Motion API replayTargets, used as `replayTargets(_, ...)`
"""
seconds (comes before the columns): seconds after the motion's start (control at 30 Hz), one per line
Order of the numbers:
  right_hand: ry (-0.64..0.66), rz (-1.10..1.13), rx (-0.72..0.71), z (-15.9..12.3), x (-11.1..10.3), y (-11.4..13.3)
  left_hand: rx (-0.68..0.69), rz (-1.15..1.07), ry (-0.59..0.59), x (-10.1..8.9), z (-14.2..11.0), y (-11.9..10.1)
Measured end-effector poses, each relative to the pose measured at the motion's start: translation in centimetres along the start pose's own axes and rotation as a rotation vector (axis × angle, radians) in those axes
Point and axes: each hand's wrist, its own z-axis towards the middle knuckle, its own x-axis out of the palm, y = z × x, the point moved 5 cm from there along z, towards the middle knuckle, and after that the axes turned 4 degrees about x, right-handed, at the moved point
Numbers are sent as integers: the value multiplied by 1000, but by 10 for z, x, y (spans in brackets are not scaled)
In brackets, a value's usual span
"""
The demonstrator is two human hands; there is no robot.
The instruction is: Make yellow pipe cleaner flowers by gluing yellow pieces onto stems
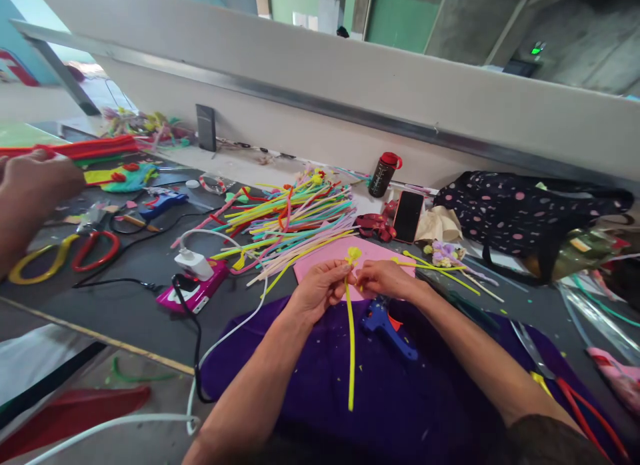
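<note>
My left hand [317, 292] is closed in a pinch on a yellow pipe cleaner [351, 358]. Its long stem hangs down below the fingers, and a small yellow flower-like head [353, 253] shows above them. Close on the right, my right hand [384, 278] has its fingers bent together beside the stem; what lies between them is too small to make out. Just under the hands, a blue glue gun [387, 326] rests on a dark purple cloth [320, 385]. Behind them lies a pink sheet [313, 262].
A pile of coloured pipe cleaners [300, 212] spreads behind my hands. A magenta power strip [200, 292] with cables sits left, scissors [95, 248] beyond it. Further right are a phone [409, 215], a bottle [383, 175], a patterned bag [520, 212] and more scissors [555, 378]. Another person's hand [40, 178] enters left.
</note>
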Motion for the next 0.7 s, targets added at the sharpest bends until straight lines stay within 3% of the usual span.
replayTargets(0.17, -7, 0, 20, 3, 0, 0, -7, -15, -6, -1, 0, 1)
replayTargets(0.4, -184, 161, 121, -16, -24, 12, -66, -58, -20, 1, -1, 6)
replayTargets(0.5, -246, 343, 131, -29, -32, 28, -100, -68, 15, 4, -1, 11)
replayTargets(0.6, -332, 691, 127, -37, -38, 41, -110, -73, 32, 7, -2, 15)
replayTargets(0.7, -366, 800, 132, -41, -41, 47, -101, -118, 15, 8, -2, 15)
